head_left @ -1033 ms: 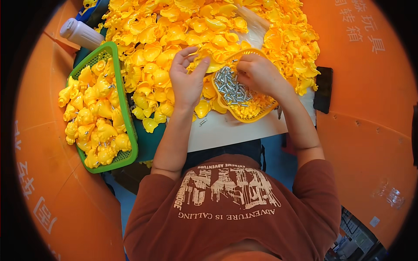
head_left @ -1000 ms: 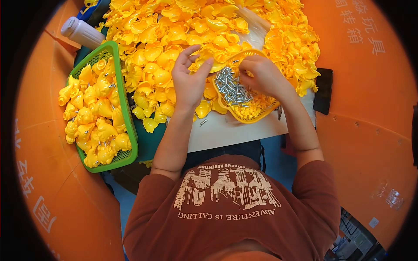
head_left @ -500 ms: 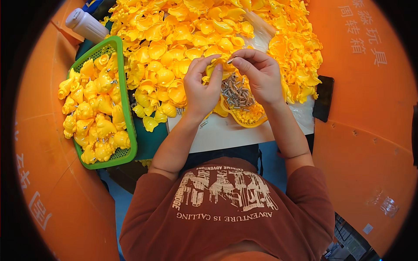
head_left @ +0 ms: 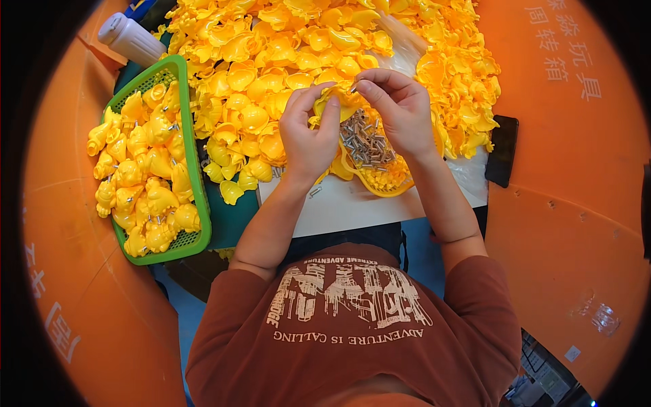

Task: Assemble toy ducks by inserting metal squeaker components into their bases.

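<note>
My left hand [head_left: 310, 132] is closed around a curved yellow plastic shell [head_left: 342, 105], thumb on its near side. Close by on the right, my right hand [head_left: 401, 112] pinches a small metal pin [head_left: 353, 87] between thumb and forefinger, right at the shell's edge. Whether the pin touches the shell I cannot tell. Below both hands lies a yellow basket [head_left: 384, 192] holding a heap of short metal pins [head_left: 367, 144] and small yellow pieces [head_left: 388, 180]. A large pile of loose yellow shells [head_left: 271, 61] spreads out beyond my hands.
At left stands a green basket [head_left: 205, 230] of joined yellow figures [head_left: 146, 159], some with metal pins sticking out. A white bottle [head_left: 129, 37] stands behind it. A dark phone [head_left: 502, 150] lies at right. Orange panels [head_left: 569, 176] flank the table; a white board [head_left: 352, 211] lies near me.
My right hand has brought the pin slightly left and up along the shell's edge. The whole view has shifted a little; both grips stay the same.
</note>
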`<state>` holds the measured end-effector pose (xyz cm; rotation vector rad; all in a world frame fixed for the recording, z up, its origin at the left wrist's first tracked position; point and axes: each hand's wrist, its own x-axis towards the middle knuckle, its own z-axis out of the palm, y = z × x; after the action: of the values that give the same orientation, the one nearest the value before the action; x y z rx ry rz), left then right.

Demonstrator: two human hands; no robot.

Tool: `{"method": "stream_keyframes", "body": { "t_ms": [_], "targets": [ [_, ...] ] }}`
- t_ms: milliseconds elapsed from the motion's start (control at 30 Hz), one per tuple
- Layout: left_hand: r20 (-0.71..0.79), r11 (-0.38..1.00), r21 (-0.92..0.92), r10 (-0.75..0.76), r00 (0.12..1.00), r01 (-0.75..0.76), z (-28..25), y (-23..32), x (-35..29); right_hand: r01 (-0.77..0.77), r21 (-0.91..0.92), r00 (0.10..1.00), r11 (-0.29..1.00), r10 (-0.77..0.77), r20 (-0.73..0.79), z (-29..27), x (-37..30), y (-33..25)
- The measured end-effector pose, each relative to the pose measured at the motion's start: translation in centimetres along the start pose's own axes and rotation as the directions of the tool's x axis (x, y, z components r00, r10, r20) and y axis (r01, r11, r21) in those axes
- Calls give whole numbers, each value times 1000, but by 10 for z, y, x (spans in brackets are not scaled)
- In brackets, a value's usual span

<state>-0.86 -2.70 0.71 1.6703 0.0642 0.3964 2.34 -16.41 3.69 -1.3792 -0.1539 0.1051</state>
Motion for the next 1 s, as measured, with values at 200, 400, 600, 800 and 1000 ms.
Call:
{"method": "stream_keyframes", "body": {
  "t_ms": [200, 400, 600, 800, 1000],
  "targets": [
    [12, 994, -105, -15, 1000, 16, 2, -3, -1, 10, 12, 999, 1000, -11, 39, 3, -3, -3],
    [41, 995, -100, 32, 999, -27, 3, -1, -5, 80, -189, 997, 979, -77, 25, 5, -1, 0],
    [504, 633, -600, -175, 846, 489, -10, 6, 2, 80, -176, 983, 981, -48, 179, -10, 15, -14],
    [652, 443, -543, -313, 691, 713, -6, -3, 8, 257, -473, 953, 842, -140, 268, -20, 23, -16],
    [422, 584, -606, -339, 841, 540, -2, -5, 8, 8, -976, 972, 218, 225, 59, -54, 6, -23]
  ]
}}
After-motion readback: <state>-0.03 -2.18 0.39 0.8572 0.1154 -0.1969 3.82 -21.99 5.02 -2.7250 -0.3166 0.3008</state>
